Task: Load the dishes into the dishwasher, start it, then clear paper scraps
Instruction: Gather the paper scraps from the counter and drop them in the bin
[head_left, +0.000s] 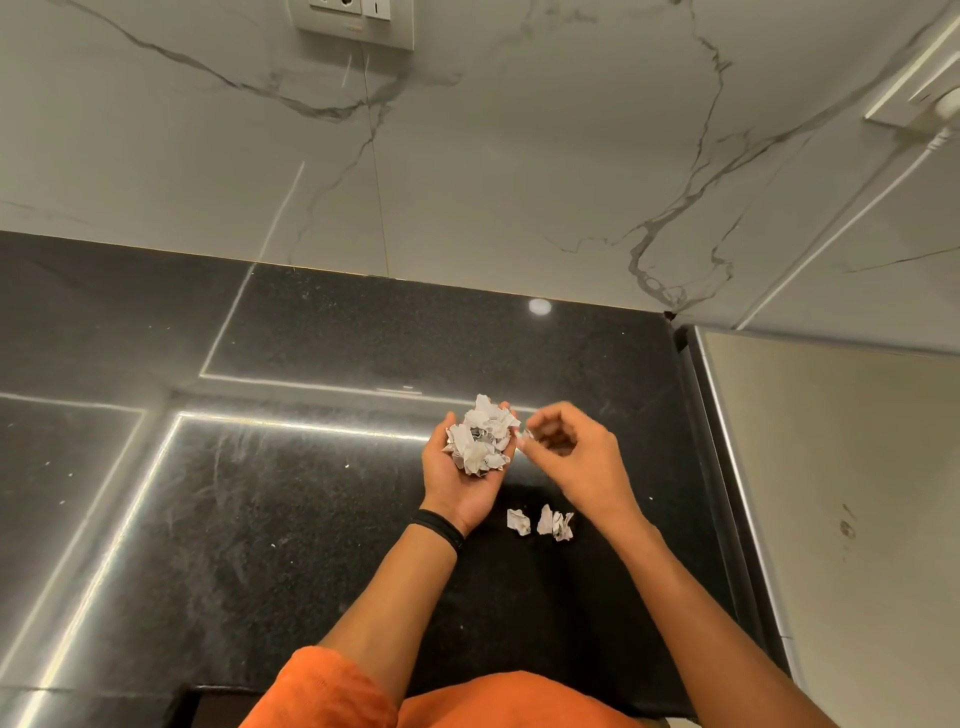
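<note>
Paper: L hand (457, 488) heap (480, 441), R hand (576, 452) 1 scrap (525, 436), counter (311, 519) 3 scraps (545, 521).

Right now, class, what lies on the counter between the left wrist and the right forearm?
Two crumpled paper scraps lie there on the black counter, shown in the head view.
</note>
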